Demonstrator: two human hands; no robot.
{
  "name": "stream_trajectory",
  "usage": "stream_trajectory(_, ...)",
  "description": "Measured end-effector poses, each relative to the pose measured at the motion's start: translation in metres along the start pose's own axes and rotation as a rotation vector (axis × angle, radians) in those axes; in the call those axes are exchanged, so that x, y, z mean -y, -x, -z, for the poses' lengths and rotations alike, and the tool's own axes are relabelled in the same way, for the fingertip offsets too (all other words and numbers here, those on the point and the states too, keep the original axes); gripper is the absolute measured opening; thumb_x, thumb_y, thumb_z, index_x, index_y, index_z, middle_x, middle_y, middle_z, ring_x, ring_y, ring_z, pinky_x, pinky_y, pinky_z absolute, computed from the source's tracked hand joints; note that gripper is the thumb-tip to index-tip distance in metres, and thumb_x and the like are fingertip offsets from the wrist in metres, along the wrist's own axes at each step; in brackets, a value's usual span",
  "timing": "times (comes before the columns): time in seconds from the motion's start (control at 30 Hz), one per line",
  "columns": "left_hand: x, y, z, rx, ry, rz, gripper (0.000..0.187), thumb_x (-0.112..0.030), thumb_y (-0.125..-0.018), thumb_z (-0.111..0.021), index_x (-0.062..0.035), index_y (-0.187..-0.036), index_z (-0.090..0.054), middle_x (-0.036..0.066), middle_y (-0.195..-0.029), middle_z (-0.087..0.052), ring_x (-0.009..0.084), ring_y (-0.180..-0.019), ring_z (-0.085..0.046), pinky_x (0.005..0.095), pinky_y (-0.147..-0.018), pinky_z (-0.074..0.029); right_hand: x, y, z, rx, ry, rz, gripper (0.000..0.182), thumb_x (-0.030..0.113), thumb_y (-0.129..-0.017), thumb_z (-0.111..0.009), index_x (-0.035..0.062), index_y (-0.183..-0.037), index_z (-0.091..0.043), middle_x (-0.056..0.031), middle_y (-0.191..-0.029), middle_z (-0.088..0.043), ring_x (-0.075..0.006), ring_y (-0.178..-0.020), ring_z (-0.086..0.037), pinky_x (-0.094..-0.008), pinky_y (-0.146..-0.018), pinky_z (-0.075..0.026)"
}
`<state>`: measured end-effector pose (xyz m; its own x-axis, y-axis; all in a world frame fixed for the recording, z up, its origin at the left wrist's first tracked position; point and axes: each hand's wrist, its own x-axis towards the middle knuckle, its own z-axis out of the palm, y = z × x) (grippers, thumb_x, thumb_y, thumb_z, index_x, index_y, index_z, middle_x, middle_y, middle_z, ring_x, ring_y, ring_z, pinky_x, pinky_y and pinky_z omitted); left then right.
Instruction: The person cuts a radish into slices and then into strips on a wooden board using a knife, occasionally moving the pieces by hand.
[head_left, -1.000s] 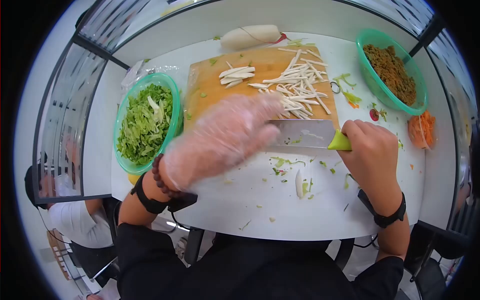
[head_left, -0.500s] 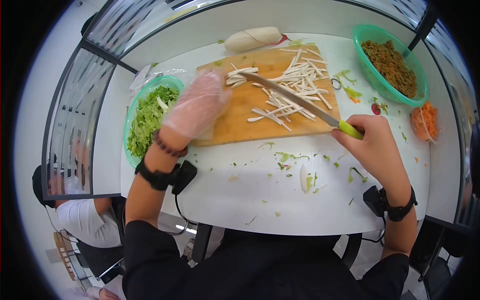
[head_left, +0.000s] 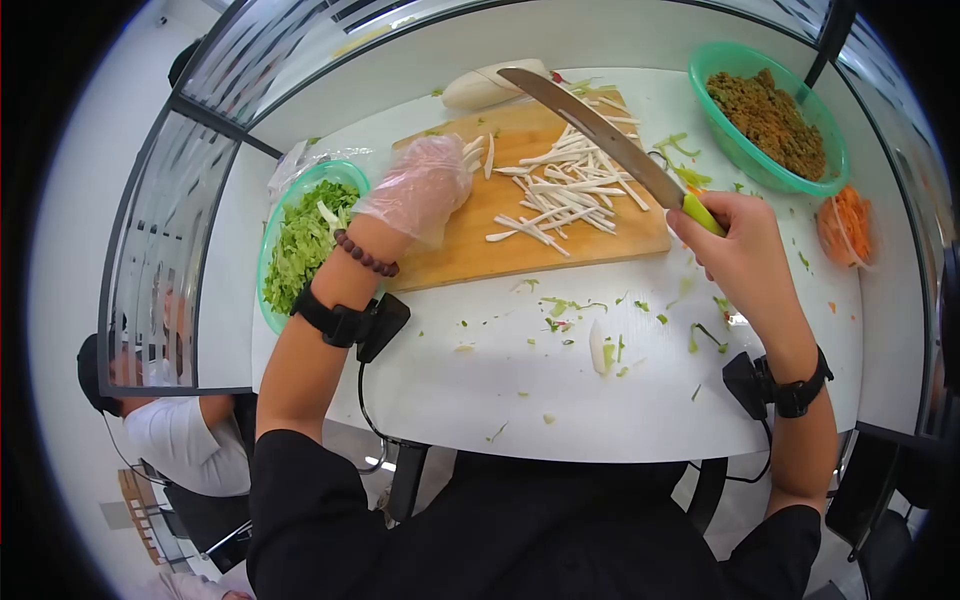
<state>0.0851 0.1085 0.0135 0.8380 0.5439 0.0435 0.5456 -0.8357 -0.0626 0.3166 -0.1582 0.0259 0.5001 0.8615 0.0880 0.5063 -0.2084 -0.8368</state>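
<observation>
My left hand [head_left: 425,185], in a clear plastic glove, rests on the left part of the wooden cutting board [head_left: 470,250], its fingers on a small stack of white radish slices [head_left: 478,152]. My right hand [head_left: 742,255] grips the green handle of a large knife [head_left: 595,125]. The blade is lifted and points up and to the left over a heap of white radish strips [head_left: 565,195] on the board. A whole white radish [head_left: 480,88] lies just beyond the board.
A green bowl of chopped leafy greens [head_left: 300,240] stands left of the board. At the far right are a green bowl of brown mince [head_left: 770,120] and a pile of shredded carrot [head_left: 845,225]. Vegetable scraps litter the white table [head_left: 560,390]. Another person sits at lower left.
My left hand left the knife blade and went to the radish slices at the board's far left. My right hand raised the knife off the board and swung it up over the strips.
</observation>
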Motion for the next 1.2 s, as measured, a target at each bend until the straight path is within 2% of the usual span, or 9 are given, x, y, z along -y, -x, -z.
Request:
stream_trajectory(0.17,0.001,0.005,-0.001,-0.046,0.056,-0.012,0.024,-0.020,-0.093,-0.062,0.0005,-0.105,-0.063,0.027,-0.095,-0.064,0.0453,-0.093,-0.062,0.0514,-0.083,-0.052,0.000,0.000,-0.001,0.026,0.016,0.026,0.036,0.021,-0.087,-0.074,-0.0092,-0.073,-0.059,-0.0103,-0.056,-0.047,-0.0157,-0.052,-0.040,-0.0356,-0.052,-0.035)
stream_trajectory(0.27,0.025,0.002,-0.020,-0.171,-0.238,-0.428,0.022,-0.021,-0.091,-0.063,-0.0008,-0.100,-0.065,0.023,-0.089,-0.063,0.0422,-0.090,-0.062,0.0503,-0.078,-0.051,-0.001,-0.001,-0.001,0.022,0.035,0.048,0.037,0.021,-0.087,-0.073,-0.0091,-0.071,-0.057,-0.0105,-0.055,-0.045,-0.0157,-0.051,-0.038,-0.0358,-0.052,-0.034)
stream_trajectory(0.37,0.030,0.005,-0.020,-0.124,-0.230,-0.361,0.020,-0.022,-0.091,-0.063,-0.0032,-0.095,-0.066,0.018,-0.083,-0.060,0.0378,-0.087,-0.063,0.0489,-0.074,-0.051,-0.004,-0.003,-0.002,0.025,0.022,0.046,0.037,0.020,-0.087,-0.073,-0.0092,-0.071,-0.056,-0.0106,-0.055,-0.044,-0.0156,-0.051,-0.037,-0.0362,-0.051,-0.033)
stream_trajectory(0.4,0.027,0.008,-0.023,-0.107,-0.069,-0.065,0.024,-0.026,-0.091,-0.063,-0.0018,-0.093,-0.065,0.017,-0.082,-0.060,0.0376,-0.087,-0.062,0.0497,-0.075,-0.051,-0.006,-0.004,-0.001,0.025,0.033,0.056,0.038,0.021,-0.087,-0.073,-0.0095,-0.072,-0.056,-0.0110,-0.055,-0.043,-0.0158,-0.051,-0.037,-0.0361,-0.051,-0.034)
stream_trajectory(0.5,0.005,0.033,0.013,0.047,-0.029,0.031,0.032,-0.030,-0.094,-0.060,0.0021,-0.094,-0.065,0.022,-0.091,-0.065,0.0414,-0.093,-0.062,0.0509,-0.081,-0.051,-0.007,-0.004,-0.002,0.013,0.025,0.025,0.038,0.021,-0.087,-0.074,-0.0098,-0.072,-0.056,-0.0110,-0.055,-0.043,-0.0161,-0.051,-0.038,-0.0362,-0.051,-0.034)
stream_trajectory(0.53,-0.031,0.034,0.042,0.184,0.042,0.309,0.038,-0.032,-0.096,-0.059,0.0051,-0.100,-0.064,0.026,-0.102,-0.067,0.0435,-0.102,-0.062,0.0492,-0.087,-0.052,-0.007,-0.003,-0.001,0.011,0.025,0.026,0.038,0.021,-0.087,-0.074,-0.0099,-0.072,-0.057,-0.0111,-0.055,-0.043,-0.0163,-0.051,-0.038,-0.0362,-0.051,-0.034)
stream_trajectory(0.63,-0.038,0.044,0.045,0.079,-0.015,0.079,0.039,-0.033,-0.097,-0.060,0.0048,-0.106,-0.065,0.027,-0.106,-0.068,0.0440,-0.106,-0.063,0.0480,-0.090,-0.052,-0.005,-0.003,-0.004,0.019,0.022,0.039,0.037,0.021,-0.086,-0.074,-0.0102,-0.073,-0.058,-0.0112,-0.055,-0.044,-0.0163,-0.051,-0.039,-0.0361,-0.052,-0.034)
stream_trajectory(0.67,-0.025,0.039,0.026,-0.155,0.012,-0.097,0.038,-0.032,-0.096,-0.061,0.0043,-0.108,-0.065,0.027,-0.105,-0.068,0.0449,-0.102,-0.064,0.0478,-0.090,-0.052,-0.005,-0.003,-0.005,0.021,0.020,0.043,0.037,0.021,-0.086,-0.074,-0.0103,-0.073,-0.058,-0.0111,-0.055,-0.044,-0.0162,-0.051,-0.039,-0.0359,-0.052,-0.035)
stream_trajectory(1.2,-0.040,0.033,0.045,-0.244,0.233,0.118,0.017,-0.016,-0.092,-0.062,0.0002,-0.092,-0.068,0.021,-0.081,-0.069,0.0382,-0.078,-0.068,0.0441,-0.074,-0.055,-0.007,-0.003,-0.006,0.029,0.073,0.020,0.034,0.019,-0.086,-0.076,-0.0087,-0.074,-0.060,-0.0052,-0.056,-0.041,-0.0133,-0.053,-0.037,-0.0345,-0.052,-0.030)
